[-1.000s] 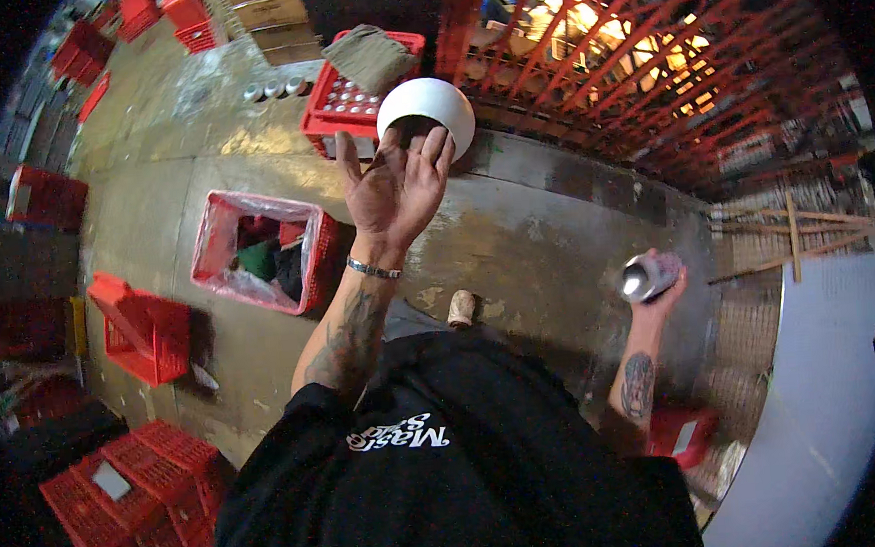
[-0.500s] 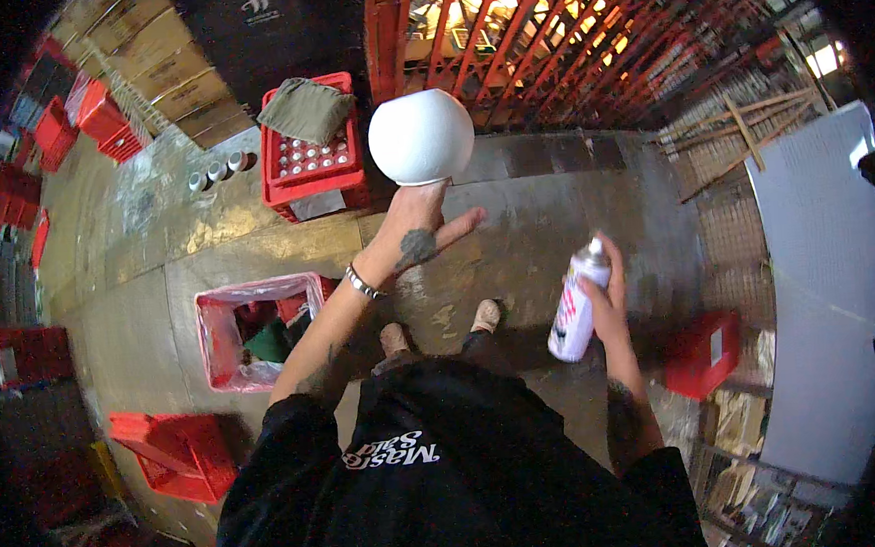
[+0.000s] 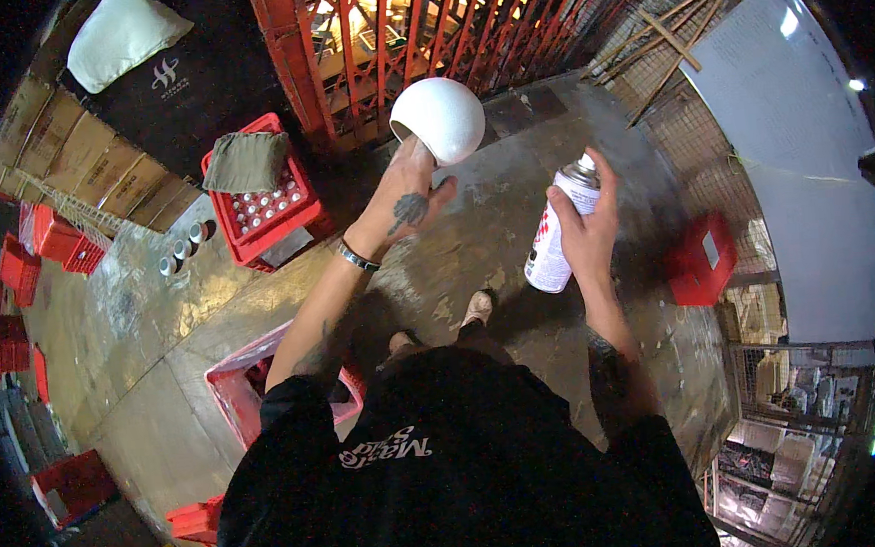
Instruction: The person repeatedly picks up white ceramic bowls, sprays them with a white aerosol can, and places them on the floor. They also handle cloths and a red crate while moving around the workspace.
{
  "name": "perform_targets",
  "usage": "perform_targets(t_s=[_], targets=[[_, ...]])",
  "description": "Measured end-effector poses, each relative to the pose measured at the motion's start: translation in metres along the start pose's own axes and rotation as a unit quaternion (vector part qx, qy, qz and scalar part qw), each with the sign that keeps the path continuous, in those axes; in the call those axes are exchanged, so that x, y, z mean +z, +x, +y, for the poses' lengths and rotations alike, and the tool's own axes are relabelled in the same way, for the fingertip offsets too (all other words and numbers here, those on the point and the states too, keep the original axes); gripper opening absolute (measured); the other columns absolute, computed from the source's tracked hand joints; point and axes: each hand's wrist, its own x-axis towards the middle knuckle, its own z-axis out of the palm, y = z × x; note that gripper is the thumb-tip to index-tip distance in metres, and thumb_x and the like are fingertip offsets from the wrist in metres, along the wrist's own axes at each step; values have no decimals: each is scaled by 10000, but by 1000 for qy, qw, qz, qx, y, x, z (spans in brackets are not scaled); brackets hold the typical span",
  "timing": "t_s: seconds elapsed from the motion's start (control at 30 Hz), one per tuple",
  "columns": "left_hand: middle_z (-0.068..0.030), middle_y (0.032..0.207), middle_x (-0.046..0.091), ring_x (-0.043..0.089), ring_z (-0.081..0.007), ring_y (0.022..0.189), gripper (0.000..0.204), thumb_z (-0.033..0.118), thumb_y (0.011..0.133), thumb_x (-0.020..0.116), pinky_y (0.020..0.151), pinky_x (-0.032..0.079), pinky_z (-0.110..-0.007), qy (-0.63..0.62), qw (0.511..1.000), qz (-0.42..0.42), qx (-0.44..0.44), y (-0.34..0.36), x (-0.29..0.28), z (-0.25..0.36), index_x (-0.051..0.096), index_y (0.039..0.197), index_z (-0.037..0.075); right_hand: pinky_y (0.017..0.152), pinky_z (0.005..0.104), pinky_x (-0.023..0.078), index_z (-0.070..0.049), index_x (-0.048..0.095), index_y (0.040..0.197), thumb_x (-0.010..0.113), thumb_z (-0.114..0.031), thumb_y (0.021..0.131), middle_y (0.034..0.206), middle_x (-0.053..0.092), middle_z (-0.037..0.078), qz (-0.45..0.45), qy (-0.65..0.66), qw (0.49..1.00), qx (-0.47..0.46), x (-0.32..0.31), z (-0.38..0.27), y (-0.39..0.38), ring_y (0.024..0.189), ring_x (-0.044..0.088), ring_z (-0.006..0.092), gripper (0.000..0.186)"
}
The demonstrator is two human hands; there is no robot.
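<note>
A white, round, globe-like vessel (image 3: 440, 123) is up in front of me, tilted with its opening toward my left hand (image 3: 400, 201). The fingers of that hand reach into the opening and hold the vessel from there; their tips are hidden inside. My left thumb stands out to the side. On the right, my right hand (image 3: 593, 239) is wrapped round a white spray can (image 3: 556, 241) with red marks. Its index finger lies on the nozzle at the top. The can leans slightly and stays apart from the vessel.
A red crate (image 3: 290, 230) holds several white-topped round items and a folded greenish cloth (image 3: 246, 163). Three white cylinders (image 3: 184, 249) stand on the floor beside it. A plastic-lined red bin (image 3: 233, 396) is near my left arm. Red lattice gate (image 3: 384, 51) ahead; pale board (image 3: 801, 151) at right.
The vessel has tipped, so its opening now shows at my left fingers. My right hand has raised the spray can and brought it nearer the vessel. The whole view has turned.
</note>
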Motion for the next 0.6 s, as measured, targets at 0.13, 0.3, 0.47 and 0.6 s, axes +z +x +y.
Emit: perform_targets(t_s=[0.13, 0.3, 0.47, 0.6], targets=[[-148, 1224, 524, 513, -263, 1158, 739, 39, 776, 630, 908, 461, -399, -271, 954, -36, -126, 10, 13, 10, 301, 1437, -6, 847, 380, 524, -109, 513, 1357, 816, -140, 774, 1090, 642, 141, -8, -53, 997, -60, 9, -12, -5, 932, 648, 232, 658], [-68, 1245, 498, 475, -183, 1153, 738, 9, 775, 570, 903, 441, -339, -597, 779, 1, -191, 19, 38, -4, 296, 1459, 52, 888, 332, 507, -85, 443, 1407, 773, -47, 808, 1107, 636, 91, -32, -27, 966, -253, 15, -72, -1, 968, 624, 170, 685], [-92, 1100, 562, 495, -226, 1068, 419, 58, 703, 572, 1011, 360, -337, -784, 597, 19, -172, 51, 30, 13, 508, 1117, 36, 843, 318, 524, -93, 451, 1398, 755, -15, 817, 1075, 656, 89, 20, -18, 999, -42, -21, -14, -21, 932, 635, 153, 661], [-80, 1106, 584, 489, -259, 1075, 217, 179, 682, 636, 1040, 353, -351, -859, 486, 2, -163, 57, 36, -9, 588, 860, 65, 832, 330, 526, -110, 486, 1370, 775, -41, 797, 1060, 658, 85, 60, -27, 998, -2, -37, -4, -29, 914, 642, 169, 646]])
